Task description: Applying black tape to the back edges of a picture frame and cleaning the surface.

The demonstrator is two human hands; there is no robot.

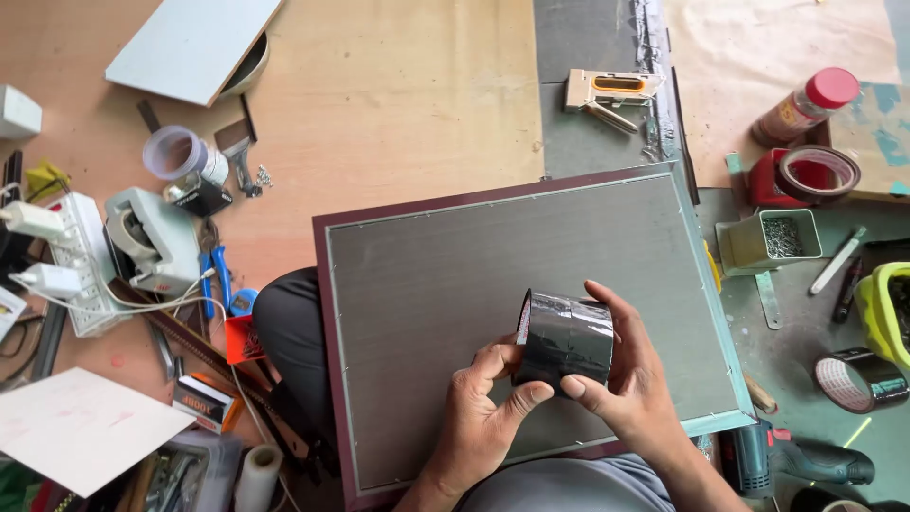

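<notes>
Bare grey backing board (455, 275) offers open passage; cluttered white tape dispenser (152, 237) left, green tin of staples (768, 242) right hem it in.

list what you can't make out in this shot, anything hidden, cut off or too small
- Head view: the far side of the black tape roll is covered by the right hand and left hand; its loose end cannot be found.
- The frame back has its near edge hidden by the person's arms and lap.
- The drill is cut off by the bottom edge.
- The small metal pieces in the green box are too small to identify.
</notes>
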